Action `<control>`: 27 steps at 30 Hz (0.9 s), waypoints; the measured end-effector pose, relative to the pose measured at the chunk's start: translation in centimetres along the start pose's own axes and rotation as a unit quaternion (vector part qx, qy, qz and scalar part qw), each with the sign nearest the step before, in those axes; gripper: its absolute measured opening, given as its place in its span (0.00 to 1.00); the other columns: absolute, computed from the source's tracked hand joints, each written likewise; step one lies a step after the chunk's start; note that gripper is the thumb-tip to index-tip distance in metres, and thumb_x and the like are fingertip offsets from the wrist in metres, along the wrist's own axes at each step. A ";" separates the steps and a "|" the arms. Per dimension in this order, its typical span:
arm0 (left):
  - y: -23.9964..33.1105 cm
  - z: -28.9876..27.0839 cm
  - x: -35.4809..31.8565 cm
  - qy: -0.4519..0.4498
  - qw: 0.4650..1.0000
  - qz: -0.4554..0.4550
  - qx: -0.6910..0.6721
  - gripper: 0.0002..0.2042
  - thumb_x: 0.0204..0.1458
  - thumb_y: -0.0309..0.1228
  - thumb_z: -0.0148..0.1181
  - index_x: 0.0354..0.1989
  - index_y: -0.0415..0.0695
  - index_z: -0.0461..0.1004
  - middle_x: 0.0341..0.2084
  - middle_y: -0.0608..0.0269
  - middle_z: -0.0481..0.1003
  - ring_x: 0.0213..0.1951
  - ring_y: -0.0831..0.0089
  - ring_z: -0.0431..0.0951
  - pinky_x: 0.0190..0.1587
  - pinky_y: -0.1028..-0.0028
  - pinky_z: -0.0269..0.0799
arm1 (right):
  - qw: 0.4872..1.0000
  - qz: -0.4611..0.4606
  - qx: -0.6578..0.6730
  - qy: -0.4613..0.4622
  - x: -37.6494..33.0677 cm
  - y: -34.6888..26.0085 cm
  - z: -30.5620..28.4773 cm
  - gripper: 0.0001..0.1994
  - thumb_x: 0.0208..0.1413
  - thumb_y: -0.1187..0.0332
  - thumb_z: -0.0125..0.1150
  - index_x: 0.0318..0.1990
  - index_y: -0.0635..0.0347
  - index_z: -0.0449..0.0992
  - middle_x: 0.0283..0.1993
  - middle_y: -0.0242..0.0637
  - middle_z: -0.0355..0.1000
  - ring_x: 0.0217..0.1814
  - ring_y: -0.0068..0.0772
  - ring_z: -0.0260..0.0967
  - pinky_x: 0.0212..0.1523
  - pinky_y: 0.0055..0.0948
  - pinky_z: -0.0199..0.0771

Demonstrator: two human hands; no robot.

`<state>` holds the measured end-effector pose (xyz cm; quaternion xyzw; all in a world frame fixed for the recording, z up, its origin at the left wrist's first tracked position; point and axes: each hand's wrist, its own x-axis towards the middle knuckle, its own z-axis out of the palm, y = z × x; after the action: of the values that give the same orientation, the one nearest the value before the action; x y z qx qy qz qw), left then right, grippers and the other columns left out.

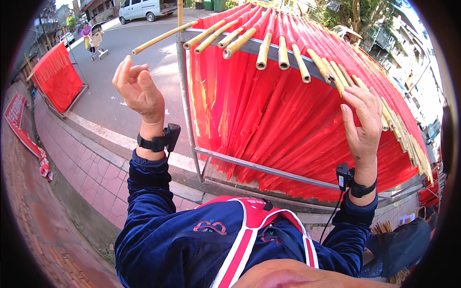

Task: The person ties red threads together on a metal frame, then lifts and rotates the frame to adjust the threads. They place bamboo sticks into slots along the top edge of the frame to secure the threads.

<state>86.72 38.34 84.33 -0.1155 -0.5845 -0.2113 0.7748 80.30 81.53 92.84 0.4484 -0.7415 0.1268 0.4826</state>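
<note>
Hanging under bamboo poles (240,43) that jut past the metal rack's (269,169) near edge is red cloth (269,125). The left hand (141,93), fingers parted, empty, is beside the leftmost pole's tip; the right hand (363,117), thumb wide, nears poles farther right, contact unclear.

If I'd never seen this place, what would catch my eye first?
Most likely the red cloth filling the centre and right, hanging from bamboo poles fanned along its top. Then the left hand, raised below the leftmost pole's end, and the right hand by the poles at right. A smaller red sheet hangs far left.
</note>
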 end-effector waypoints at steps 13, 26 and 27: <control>-0.2 5.2 0.5 -0.179 0.965 -0.045 -0.186 0.13 0.62 0.25 0.56 0.54 0.41 0.72 0.52 0.55 0.71 0.47 0.70 0.79 0.50 0.72 0.79 | 0.992 0.079 0.099 0.005 -1.1 2.1 1.1 0.16 0.51 0.76 0.68 0.49 0.58 0.79 0.46 0.38 0.78 0.45 0.37 0.75 0.47 0.32 0.73; -0.4 4.2 1.0 -0.100 0.993 -0.028 -0.064 0.11 0.65 0.26 0.51 0.53 0.39 0.71 0.48 0.55 0.75 0.40 0.72 0.81 0.44 0.76 0.79 | 0.986 0.101 0.127 0.027 -0.9 1.5 1.4 0.11 0.55 0.75 0.65 0.46 0.60 0.80 0.47 0.40 0.78 0.46 0.36 0.77 0.48 0.31 0.75; -0.2 4.0 1.0 -0.083 0.996 -0.011 -0.028 0.11 0.65 0.27 0.51 0.54 0.39 0.71 0.48 0.55 0.75 0.39 0.73 0.80 0.43 0.76 0.79 | 0.988 0.093 0.117 0.027 -0.9 1.5 1.3 0.11 0.55 0.75 0.65 0.47 0.60 0.80 0.47 0.40 0.78 0.46 0.36 0.77 0.48 0.31 0.75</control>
<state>83.39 39.66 86.41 -0.1474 -0.6416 -0.2259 0.7180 78.40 82.07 91.79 0.4273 -0.7467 0.2689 0.4330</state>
